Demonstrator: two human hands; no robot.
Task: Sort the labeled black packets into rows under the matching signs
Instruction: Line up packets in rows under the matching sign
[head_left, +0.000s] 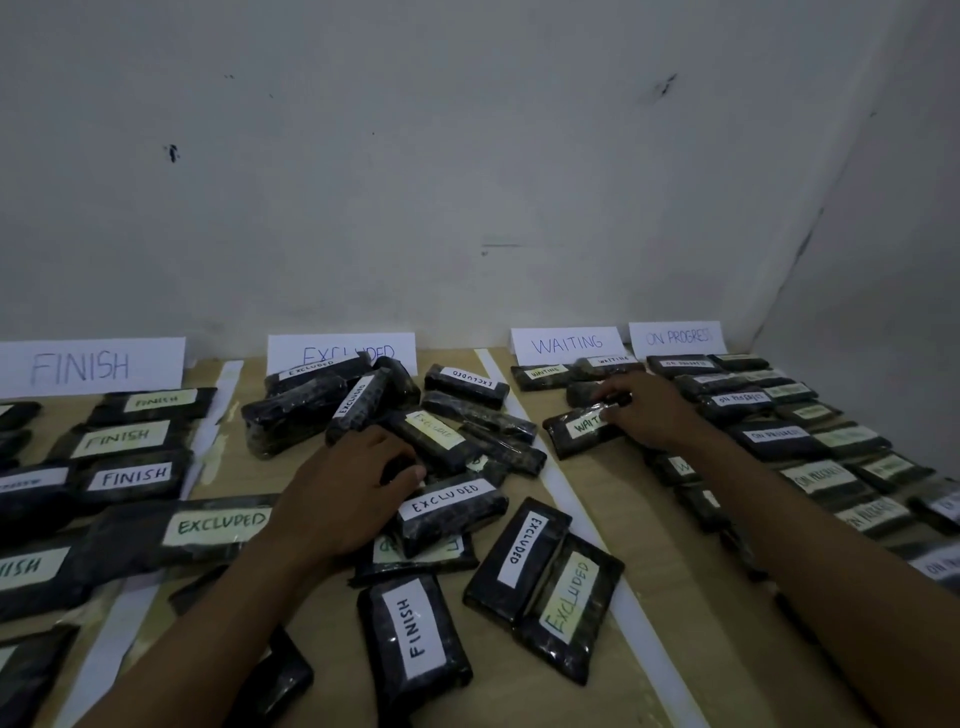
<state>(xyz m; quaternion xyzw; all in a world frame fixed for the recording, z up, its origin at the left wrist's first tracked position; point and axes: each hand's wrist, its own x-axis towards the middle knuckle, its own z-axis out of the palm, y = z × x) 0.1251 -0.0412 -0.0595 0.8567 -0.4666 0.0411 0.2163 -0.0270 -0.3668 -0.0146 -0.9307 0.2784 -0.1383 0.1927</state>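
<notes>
Grip of right hand (649, 415) was curled on WAITING packet (571, 434) just below WAITING sign (566, 344), probably lining it into its row. Left hand (337, 504) dug into EXCLUDED pile (452, 512) left of that sign; its hold was unclear. Wooden bench (623, 519), white divider strip (558, 483), and grey wall (467, 156) lay behind.

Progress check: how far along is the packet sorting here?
Done: black labeled packets in rows under the white paper ON PROGRESS sign and FINISH sign. In hand: right hand grips a WAITING packet; left hand is on the jumbled EXCLUDED heap. Left: that heap, plus a stray FINISH packet near it.
</notes>
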